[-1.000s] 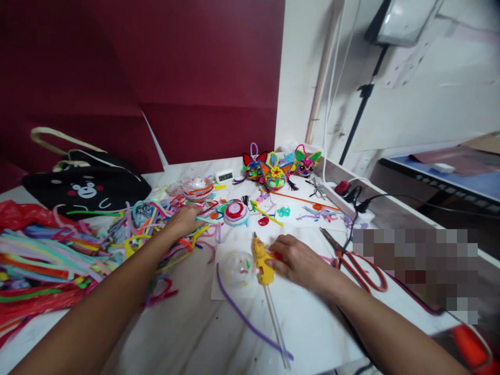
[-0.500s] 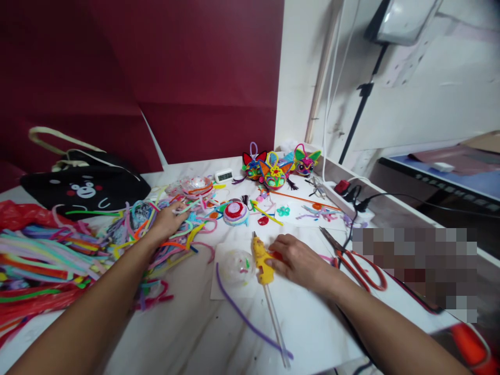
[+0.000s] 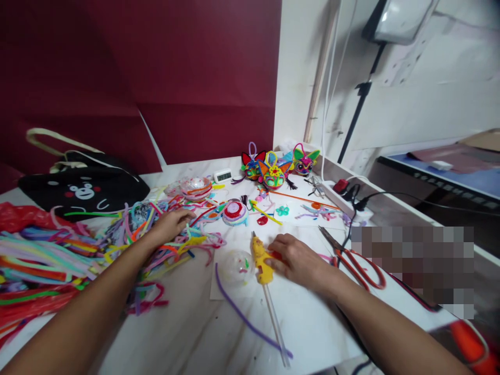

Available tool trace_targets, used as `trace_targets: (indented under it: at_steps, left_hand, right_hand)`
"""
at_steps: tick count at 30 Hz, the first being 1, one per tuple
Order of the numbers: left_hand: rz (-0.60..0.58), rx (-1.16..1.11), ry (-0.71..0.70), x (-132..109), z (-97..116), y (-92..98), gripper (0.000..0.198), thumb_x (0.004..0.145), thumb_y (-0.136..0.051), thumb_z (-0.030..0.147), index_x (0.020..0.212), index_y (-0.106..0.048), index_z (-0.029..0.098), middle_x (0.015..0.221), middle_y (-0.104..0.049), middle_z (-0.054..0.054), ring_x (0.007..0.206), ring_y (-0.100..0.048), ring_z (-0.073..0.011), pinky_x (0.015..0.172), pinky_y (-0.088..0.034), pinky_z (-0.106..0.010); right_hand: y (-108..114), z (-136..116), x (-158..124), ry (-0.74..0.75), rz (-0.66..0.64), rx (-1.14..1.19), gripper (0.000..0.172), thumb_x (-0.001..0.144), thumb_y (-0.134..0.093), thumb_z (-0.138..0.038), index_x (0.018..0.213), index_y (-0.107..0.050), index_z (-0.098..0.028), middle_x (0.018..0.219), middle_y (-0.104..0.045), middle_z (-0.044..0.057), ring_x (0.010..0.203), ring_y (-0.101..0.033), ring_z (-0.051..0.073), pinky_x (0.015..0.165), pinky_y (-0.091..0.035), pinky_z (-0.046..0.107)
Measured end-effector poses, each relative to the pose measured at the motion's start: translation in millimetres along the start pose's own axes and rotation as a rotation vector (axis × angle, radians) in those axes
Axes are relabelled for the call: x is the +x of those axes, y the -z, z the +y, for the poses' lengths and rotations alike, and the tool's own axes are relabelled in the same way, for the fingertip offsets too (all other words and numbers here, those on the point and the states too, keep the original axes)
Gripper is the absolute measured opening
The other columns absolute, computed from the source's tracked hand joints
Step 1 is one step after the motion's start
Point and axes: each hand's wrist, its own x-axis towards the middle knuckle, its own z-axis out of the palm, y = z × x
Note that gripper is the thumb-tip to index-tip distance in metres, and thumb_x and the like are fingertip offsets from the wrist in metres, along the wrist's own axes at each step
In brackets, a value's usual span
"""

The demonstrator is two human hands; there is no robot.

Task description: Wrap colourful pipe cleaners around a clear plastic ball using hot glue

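Observation:
Over a tangled pile of coloured pipe cleaners (image 3: 136,234) is my left hand (image 3: 172,225), palm down. Its fingers are partly stretched and slightly apart, and nothing shows clearly between them. My right hand (image 3: 292,258) rests on the table with its fingers curled around the handle of a yellow hot glue gun (image 3: 262,259). A clear glue stick (image 3: 276,325) sticks out of the gun's back end. Left of the gun, a clear plastic half ball (image 3: 236,266) lies on a white card, and a purple pipe cleaner (image 3: 242,317) curves in front of it.
Orange-handled scissors (image 3: 355,263) lie right of my right hand. Finished pipe-cleaner animal heads (image 3: 273,172) stand at the back, near a white timer (image 3: 223,176). A round red and white coil piece (image 3: 235,211) lies mid-table. A power strip (image 3: 347,200) and a black bag (image 3: 84,182) flank the table.
My left hand has shifted a little at the pile; light pipe cleaners that lay over its fingers have come away from them. My right hand stays on the glue gun.

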Motion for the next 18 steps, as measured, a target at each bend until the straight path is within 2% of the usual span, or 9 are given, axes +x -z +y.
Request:
trace_targets:
  at_steps: [5,10,15,18]
  left_hand:
    - [0.05,0.139,-0.029,6.4,3.0,-4.6,0.021,0.063,-0.055,0.032,0.074,-0.073,0.025,0.089,-0.078,-0.007,0.089,-0.069,-0.0286,0.084,-0.049,-0.034]
    - [0.168,0.162,0.012,4.7,5.4,1.3,0.017,0.069,-0.054,0.036,0.066,-0.066,0.024,0.079,-0.075,-0.005,0.081,-0.067,-0.0261,0.076,-0.047,-0.031]
    - [0.331,0.062,0.15,3.8,8.9,11.6,0.017,0.072,-0.061,0.035,0.062,-0.062,0.021,0.053,-0.06,0.0,0.066,-0.063,-0.0227,0.063,-0.044,-0.029]
    - [0.382,-0.09,0.231,3.5,12.5,15.2,0.013,0.076,-0.066,0.029,0.074,-0.065,0.016,0.058,-0.062,0.001,0.061,-0.062,-0.0182,0.058,-0.046,-0.027]
  right_hand:
    - [-2.0,1.9,0.0,0.011,0.012,-0.004,0.03,0.098,-0.051,-0.034,0.109,-0.068,-0.013,0.104,-0.064,0.014,0.102,-0.059,0.025,0.09,-0.047,0.035]
    - [-1.0,0.5,0.5,0.01,0.001,0.006,0.03,0.098,-0.05,-0.034,0.109,-0.068,-0.013,0.104,-0.064,0.014,0.103,-0.059,0.025,0.091,-0.047,0.035]
    - [0.4,-0.9,0.3,0.007,0.0,0.007,0.031,0.098,-0.05,-0.033,0.11,-0.068,-0.012,0.103,-0.064,0.014,0.102,-0.059,0.025,0.091,-0.047,0.036]
    - [-0.4,0.0,0.2,0.015,0.006,0.004,0.03,0.098,-0.05,-0.034,0.109,-0.068,-0.013,0.102,-0.063,0.014,0.101,-0.059,0.025,0.091,-0.047,0.035]
